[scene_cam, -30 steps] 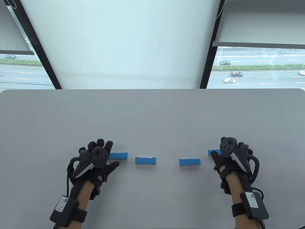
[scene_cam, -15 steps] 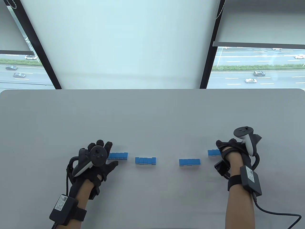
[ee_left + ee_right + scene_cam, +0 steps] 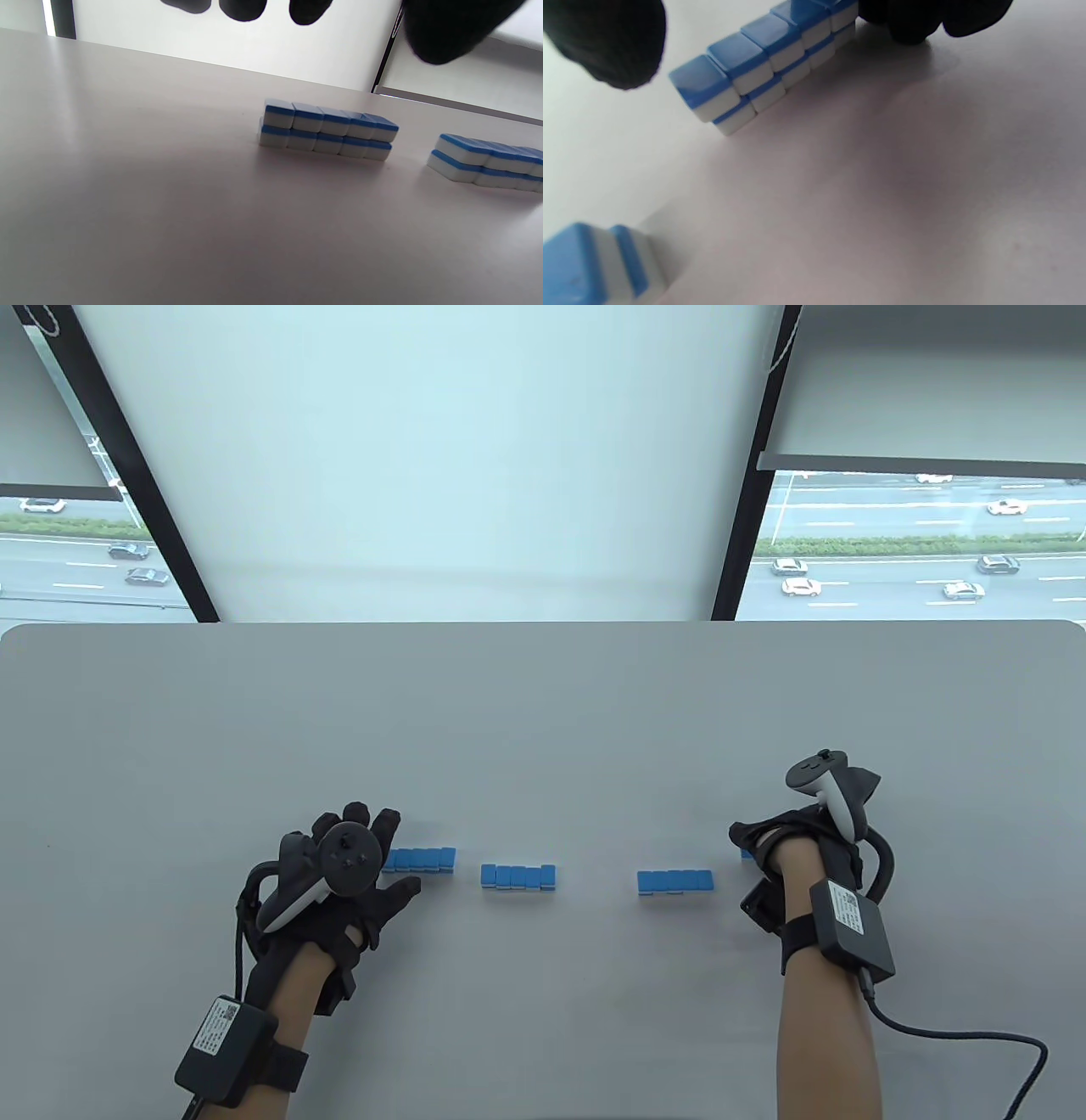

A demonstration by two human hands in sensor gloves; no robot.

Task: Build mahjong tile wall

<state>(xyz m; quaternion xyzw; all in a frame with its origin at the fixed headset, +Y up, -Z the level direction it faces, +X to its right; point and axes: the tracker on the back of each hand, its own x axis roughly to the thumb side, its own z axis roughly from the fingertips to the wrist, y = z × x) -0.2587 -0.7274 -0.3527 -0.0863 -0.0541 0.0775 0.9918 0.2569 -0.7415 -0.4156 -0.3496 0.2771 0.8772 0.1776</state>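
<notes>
A pale grey table with rounded far corners stands against a wide window. A white roller blind covers the middle pane between two black frame bars. Either side, daylight shows a multi-lane road with cars and a green hedge strip

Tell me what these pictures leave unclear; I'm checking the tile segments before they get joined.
- Rightmost tile segment: in the table view the right hand covers nearly all of it; in the right wrist view the top edge cuts off its far end, so no tile count.
- Right hand's contact: whether its fingers touch that segment's far end.
- Tile faces: not visible in any view.
- Left segment's left end: hidden by the left hand in the table view.
</notes>
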